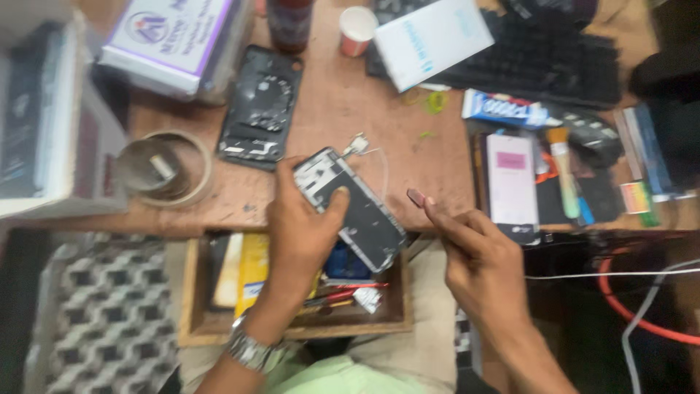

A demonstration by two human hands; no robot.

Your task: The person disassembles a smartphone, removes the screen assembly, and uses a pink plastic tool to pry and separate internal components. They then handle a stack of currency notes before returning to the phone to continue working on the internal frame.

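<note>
Cluttered wooden table [408, 153] carries everything. Left hand [302, 226] grips an opened phone [354, 208] at centre; right hand [474, 252], at three o'clock, pinches a small pick [415, 197]. Its dangling flex cable [364, 149] could tear if tugged. At six o'clock, an open drawer [292, 332] holds tools and cards.

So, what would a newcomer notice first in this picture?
First, the opened phone at the centre, held by the left hand above an open wooden drawer. The right hand beside it pinches a small piece at its fingertips. Behind lie a black back cover and, at the right, a brush.
</note>
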